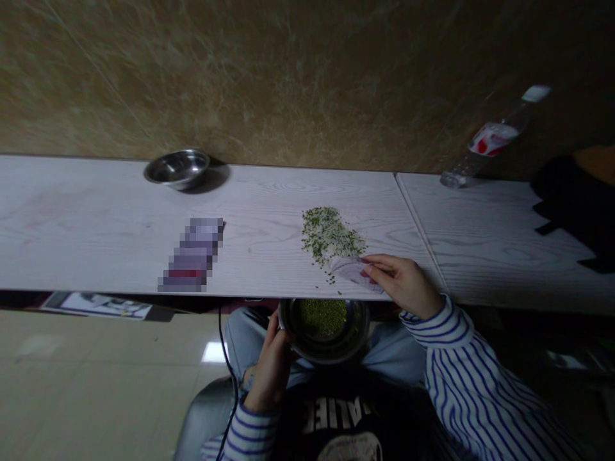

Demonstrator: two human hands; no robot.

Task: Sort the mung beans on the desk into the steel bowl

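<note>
My left hand (275,362) is closed on the rim of a metal bowl (327,351), held over my lap just below the table edge. Green beans (323,316), small and round, lie in that bowl. Between the fingers of my right hand (401,278) is a thin, pale purple card-like piece (353,269), low against the tabletop. Its near edge reaches close to the table's front. Just beyond it spreads a heap of green beans mixed with white grains (329,234), and a few loose beans are scattered near the edge.
A smaller metal bowl (177,168) stands at the back left. A blurred-out flat rectangle (192,256) lies in front of it. To the right, a clear plastic bottle (490,141) stands by the wall, with a dark object (576,205) beyond. A black cable (225,346) hangs at my left.
</note>
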